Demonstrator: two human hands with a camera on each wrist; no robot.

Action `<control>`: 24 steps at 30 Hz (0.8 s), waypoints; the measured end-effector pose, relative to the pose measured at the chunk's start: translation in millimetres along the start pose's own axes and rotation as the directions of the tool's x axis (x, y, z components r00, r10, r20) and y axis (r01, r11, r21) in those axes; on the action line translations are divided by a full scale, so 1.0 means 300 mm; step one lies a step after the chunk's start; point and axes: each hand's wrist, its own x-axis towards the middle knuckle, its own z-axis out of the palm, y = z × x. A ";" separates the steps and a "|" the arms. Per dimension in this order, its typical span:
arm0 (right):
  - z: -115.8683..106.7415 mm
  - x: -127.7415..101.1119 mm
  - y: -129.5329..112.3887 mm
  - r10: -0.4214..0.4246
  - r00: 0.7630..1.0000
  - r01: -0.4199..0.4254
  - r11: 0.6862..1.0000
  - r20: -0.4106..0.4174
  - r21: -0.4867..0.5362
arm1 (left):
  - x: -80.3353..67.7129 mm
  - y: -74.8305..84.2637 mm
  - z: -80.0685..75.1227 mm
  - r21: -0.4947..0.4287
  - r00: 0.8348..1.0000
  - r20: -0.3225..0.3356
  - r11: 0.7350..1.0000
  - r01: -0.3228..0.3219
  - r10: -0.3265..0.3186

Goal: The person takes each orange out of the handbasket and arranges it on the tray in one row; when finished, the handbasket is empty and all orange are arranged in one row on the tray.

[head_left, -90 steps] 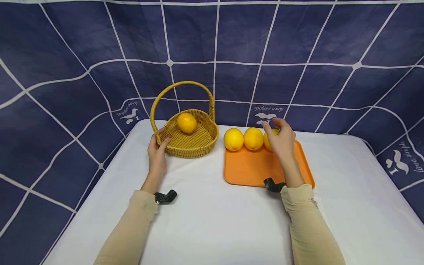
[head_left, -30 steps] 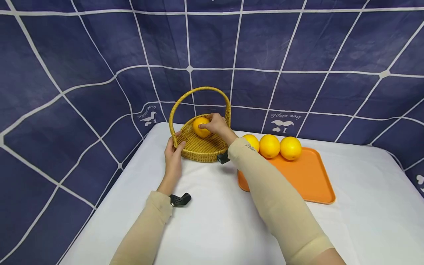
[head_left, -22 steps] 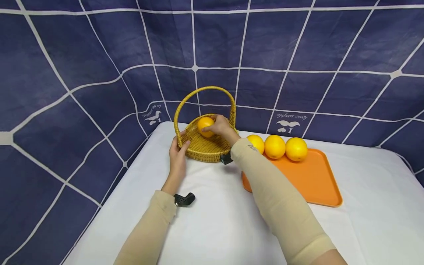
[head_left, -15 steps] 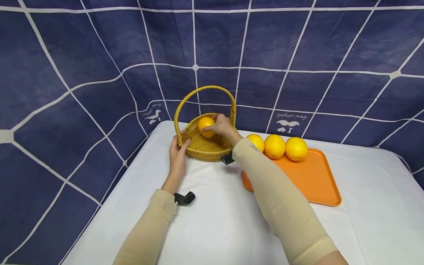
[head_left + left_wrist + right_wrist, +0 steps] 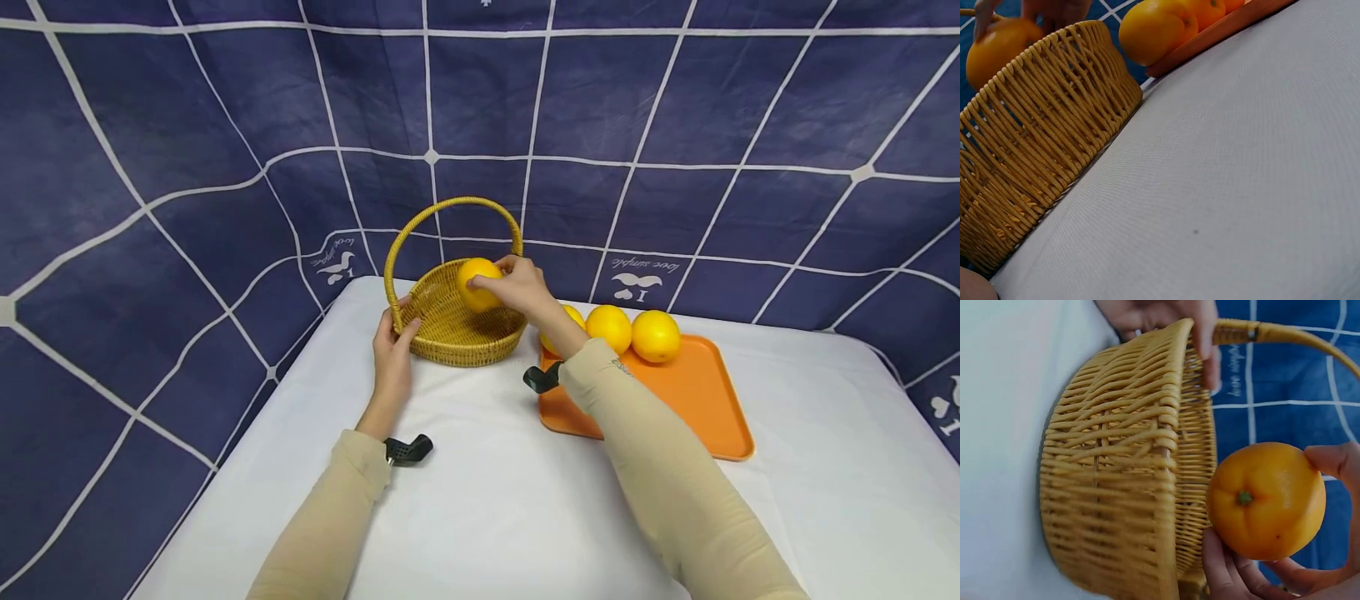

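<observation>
My right hand [image 5: 525, 287] grips an orange [image 5: 478, 285] between thumb and fingers, over the right part of the wicker basket [image 5: 465, 354]. In the right wrist view the orange [image 5: 1266, 500] shows its green stem end and sits just above the basket's rim. At the basket's left end, by the foot of the arched handle, my left hand [image 5: 393, 358] holds the rim, thumb on the near side; its other fingers are partly hidden behind the wall. No other fruit shows inside the basket.
An orange tray [image 5: 697, 400] lies right of the basket. Three oranges stand in a row along its back edge, the middle orange [image 5: 609, 330] among them; my right forearm partly covers the leftmost. A dark blue checked cloth [image 5: 585, 100] hangs behind the white table [image 5: 480, 500].
My right hand first moved from the tray to the basket and took hold of the orange there. It has since lifted it up and to the right. My left hand keeps holding the rim.
</observation>
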 end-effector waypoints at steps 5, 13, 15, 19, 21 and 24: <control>-0.080 -0.067 0.018 0.013 1.000 -0.016 0.995 0.023 0.100 | 0.005 -0.001 -0.006 -0.024 1.000 -0.002 0.999 0.023 -0.023; -0.229 -0.173 0.089 0.035 0.999 -0.036 0.993 0.014 0.110 | -0.026 0.073 0.014 -0.023 0.999 0.018 0.999 0.046 -0.046; -0.268 -0.195 0.114 0.043 0.999 -0.043 0.994 0.000 0.102 | -0.030 0.078 0.014 -0.019 0.999 0.017 0.999 0.045 -0.045; -0.344 -0.238 0.168 0.088 0.996 -0.085 0.991 -0.028 0.101 | -0.027 0.075 0.011 -0.027 0.999 0.024 0.999 0.041 -0.040; -0.377 -0.265 0.197 0.108 0.993 -0.103 0.989 -0.044 0.105 | -0.027 0.074 0.010 -0.031 0.999 0.029 0.999 0.042 -0.041; -0.426 -0.306 0.240 0.120 0.990 -0.112 0.988 -0.076 0.103 | -0.028 0.074 0.011 -0.043 0.998 0.037 0.998 0.045 -0.043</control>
